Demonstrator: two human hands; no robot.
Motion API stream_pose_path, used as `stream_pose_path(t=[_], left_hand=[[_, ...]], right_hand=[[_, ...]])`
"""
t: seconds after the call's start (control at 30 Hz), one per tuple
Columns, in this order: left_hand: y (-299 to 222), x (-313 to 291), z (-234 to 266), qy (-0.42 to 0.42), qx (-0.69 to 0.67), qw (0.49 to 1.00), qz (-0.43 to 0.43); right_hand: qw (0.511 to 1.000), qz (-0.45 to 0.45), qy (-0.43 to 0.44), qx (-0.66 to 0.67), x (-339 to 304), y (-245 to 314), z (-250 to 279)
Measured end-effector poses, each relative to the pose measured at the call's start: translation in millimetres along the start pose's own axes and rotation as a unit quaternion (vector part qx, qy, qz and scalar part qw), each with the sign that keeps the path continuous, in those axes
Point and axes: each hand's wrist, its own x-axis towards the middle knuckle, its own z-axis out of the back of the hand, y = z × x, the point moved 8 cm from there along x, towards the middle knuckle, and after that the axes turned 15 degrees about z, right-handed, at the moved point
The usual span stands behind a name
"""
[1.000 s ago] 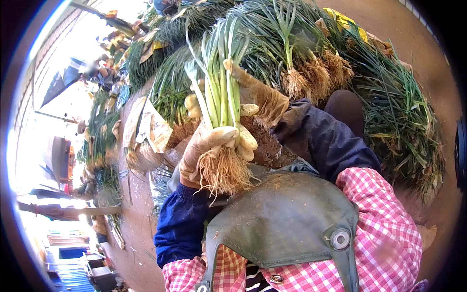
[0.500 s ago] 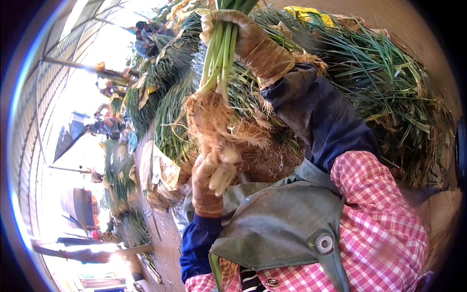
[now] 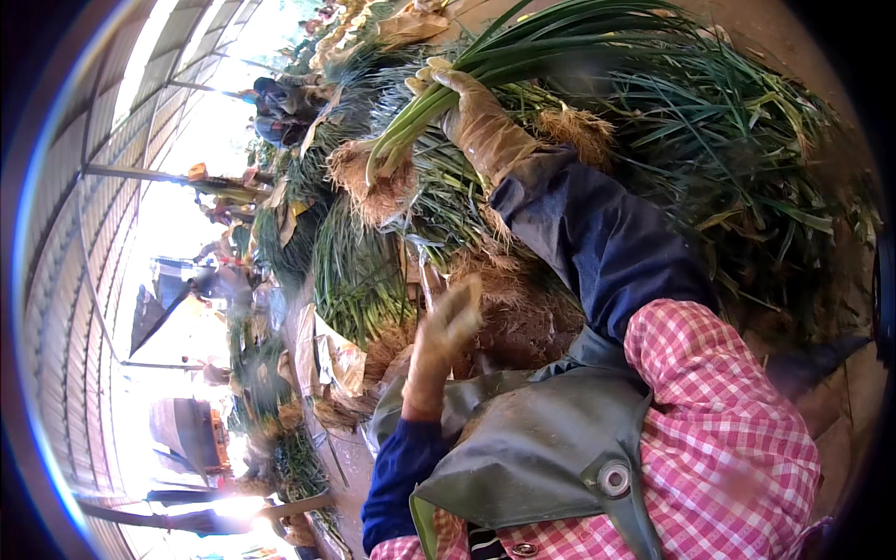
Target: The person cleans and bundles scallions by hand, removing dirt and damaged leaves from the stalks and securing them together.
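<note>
My right hand (image 3: 469,114), in a soiled tan glove, is closed around the stalks of a bunch of green onions (image 3: 411,121). The long dark leaves of the bunch sweep off to the upper right, and its matted, earthy roots hang at the lower left. Lower down, in front of the apron, my left hand (image 3: 446,331) is raised in a similar glove, slightly blurred. Its fingers look stretched out, apart from the bunch, with nothing visible in them. Beyond it lies a heap of brown roots and soil (image 3: 509,289).
A large pile of green onions (image 3: 728,140) spreads along the right and far side. More bundles (image 3: 355,271) lie to the left, near a pale sack (image 3: 336,359). People (image 3: 285,107) are at the far left under a metal-framed roof (image 3: 103,168). A green apron (image 3: 541,429) covers my front.
My right hand has tilted the bunch, swinging its roots to the left and its leaves to the right. The left hand, earlier at the roots, is now away from them with its fingers straightened.
</note>
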Motion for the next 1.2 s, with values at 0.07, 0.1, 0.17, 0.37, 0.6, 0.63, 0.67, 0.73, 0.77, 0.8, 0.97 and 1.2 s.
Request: stream_pose_path(t=[0.07, 0.1, 0.17, 0.37, 0.6, 0.63, 0.67, 0.73, 0.77, 0.8, 0.97, 1.2], left_hand=[[-44, 24, 2, 0.020, -0.158, 0.986, -0.047], [-61, 42, 2, 0.017, -0.196, 0.977, -0.087], [-80, 80, 8, 0.027, -0.305, 0.947, -0.098], [-80, 123, 57, 0.041, -0.518, 0.853, -0.038], [-81, 41, 5, 0.078, -0.248, 0.957, -0.127], [-73, 15, 0, 0.051, -0.201, 0.974, -0.095], [-53, 5, -6, 0.105, -0.212, 0.968, -0.082], [11, 10, -15, 0.106, 0.056, 0.987, -0.103], [34, 17, -28, 0.047, 0.395, 0.915, -0.069], [51, 20, -23, -0.022, 0.689, 0.724, -0.025], [-38, 2, 56, -0.176, 0.327, 0.911, -0.181], [-175, -13, 90, -0.421, 0.200, 0.808, -0.360]], right_hand=[[1.000, -0.002, 0.008, 0.009, -16, -5, -8], [1.000, -0.011, 0.013, 0.000, -13, -7, -8], [0.998, -0.043, 0.024, -0.035, -21, -10, -3], [0.984, -0.133, 0.116, -0.024, -45, -46, -15], [0.994, -0.051, 0.099, -0.002, 11, 25, 3], [0.993, -0.042, 0.105, 0.040, 23, 29, 4], [0.991, -0.052, 0.097, 0.070, 22, 21, 1], [0.987, -0.070, 0.078, 0.118, 19, 11, 2], [0.989, -0.070, 0.071, 0.108, 21, 13, 8], [0.990, -0.071, 0.072, 0.099, 17, 10, 7], [0.991, -0.080, 0.097, 0.042, -8, 1, 8], [0.970, -0.146, 0.194, 0.026, -37, -10, -26]])
